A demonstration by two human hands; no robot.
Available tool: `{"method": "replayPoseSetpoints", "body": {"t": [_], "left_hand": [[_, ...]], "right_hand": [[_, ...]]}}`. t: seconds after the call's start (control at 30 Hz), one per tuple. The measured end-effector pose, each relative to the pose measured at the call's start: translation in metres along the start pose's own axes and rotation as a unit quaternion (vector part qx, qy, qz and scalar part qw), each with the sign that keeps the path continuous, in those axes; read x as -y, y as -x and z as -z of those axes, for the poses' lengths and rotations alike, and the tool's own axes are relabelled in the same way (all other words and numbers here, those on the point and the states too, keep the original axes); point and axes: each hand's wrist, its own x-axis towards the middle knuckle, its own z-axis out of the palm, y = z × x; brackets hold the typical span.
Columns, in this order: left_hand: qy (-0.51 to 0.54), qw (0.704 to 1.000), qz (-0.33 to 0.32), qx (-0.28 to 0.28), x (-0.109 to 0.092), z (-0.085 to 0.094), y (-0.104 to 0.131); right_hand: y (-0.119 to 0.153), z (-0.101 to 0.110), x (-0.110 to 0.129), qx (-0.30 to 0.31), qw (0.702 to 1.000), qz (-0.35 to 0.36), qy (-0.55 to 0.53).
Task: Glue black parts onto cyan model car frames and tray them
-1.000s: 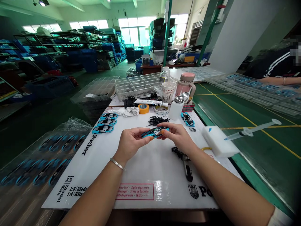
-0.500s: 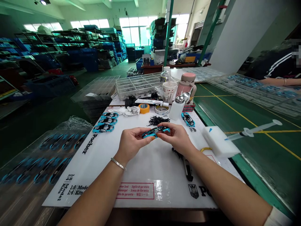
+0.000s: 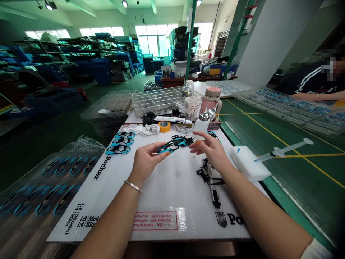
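My left hand (image 3: 147,158) pinches a blue-and-black plastic model part (image 3: 172,145) above the white board, its far end pointing right. Apart from that part, my right hand (image 3: 210,149) hovers with its fingers spread and nothing visible in them. Behind the held part lies a pile of small black pieces (image 3: 184,140). Below my right hand, a utility knife (image 3: 214,192) rests among more black pieces (image 3: 203,173). Three similar blue-and-black parts (image 3: 118,149) sit in a row at the board's left edge, and another (image 3: 215,135) shows partly behind my right hand.
Along the back stand a white pump bottle (image 3: 201,125), orange tape (image 3: 164,126), a pink flask (image 3: 211,99) and a clear divided tray (image 3: 159,99). At right, a syringe (image 3: 285,149) leans on a white foam block (image 3: 250,165). A co-worker's arm (image 3: 309,96) is beyond.
My right hand has let go of the model part and moved right, its fingers opening. My left hand still holds the part, now tilted differently. The view has shifted slightly.
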Motion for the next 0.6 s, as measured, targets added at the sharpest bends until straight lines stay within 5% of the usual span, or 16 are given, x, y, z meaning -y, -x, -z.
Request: {"method": "replayPoseSetpoints", "body": {"t": [0.13,0.33,0.6], "left_hand": [[0.104,0.994,0.039,0.005,0.0,0.008,-0.006],[0.218,0.967,0.131,0.027,0.003,0.019,-0.012],[0.302,0.937,0.168,0.05,0.004,0.02,-0.011]], "right_hand": [[-0.005,0.013,-0.003,-0.054,0.978,-0.01,0.203],[-0.015,0.019,-0.007,-0.03,0.904,-0.045,0.424],[-0.03,0.005,-0.015,0.024,0.833,-0.078,0.548]]}}
